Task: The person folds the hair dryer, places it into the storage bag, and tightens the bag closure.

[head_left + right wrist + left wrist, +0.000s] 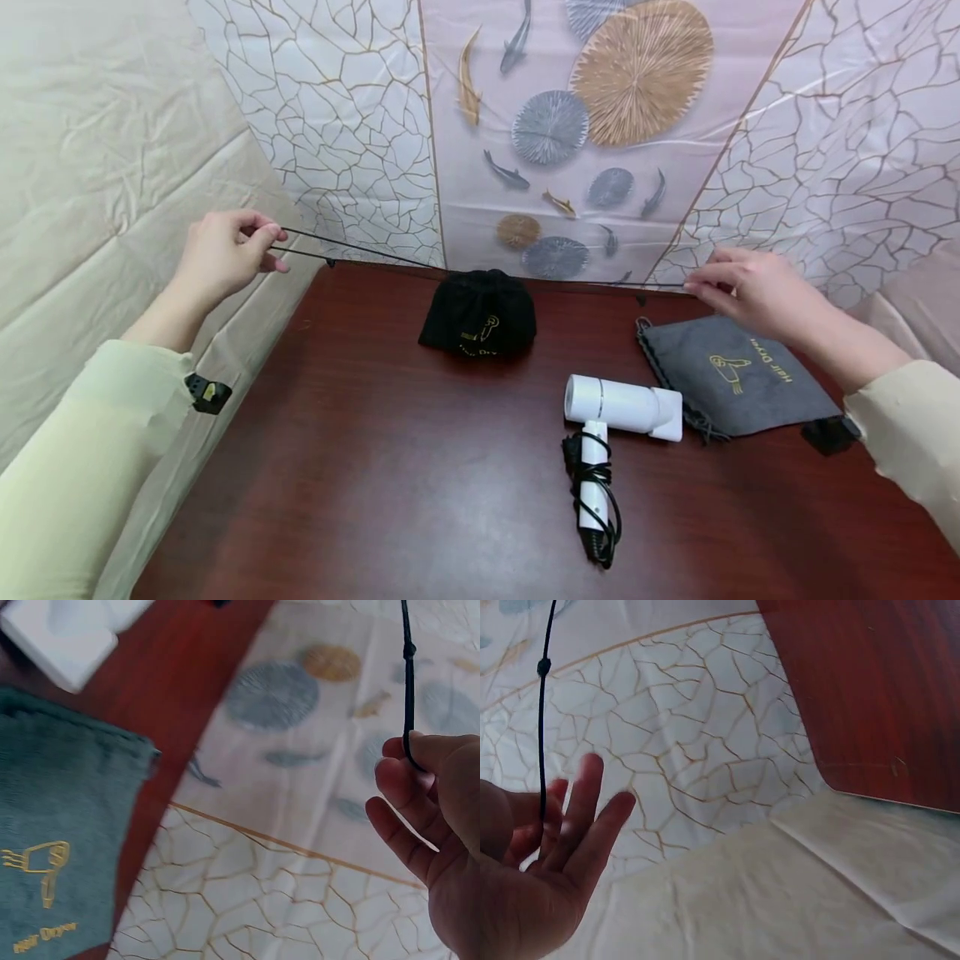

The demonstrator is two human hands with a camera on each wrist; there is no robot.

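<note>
A black drawstring pouch (480,312) with a gold hair dryer print sits bunched at the far edge of the table, its mouth gathered. From it a thin black drawstring (360,245) runs taut to both sides. My left hand (228,250) pinches the left loop between thumb and fingers, and a small knot shows on that cord in the left wrist view. On the other side my right hand (757,287) pinches the right end, above a grey pouch (742,375). The right wrist view shows a knot on the cord (409,690) there too.
A white hair dryer (622,406) lies right of the table's middle, its black cable (596,475) wound round the handle. The grey pouch lies flat at the right. Behind the brown table (360,467) hangs a patterned cloth (360,125); a beige cloth (112,208) covers the left side.
</note>
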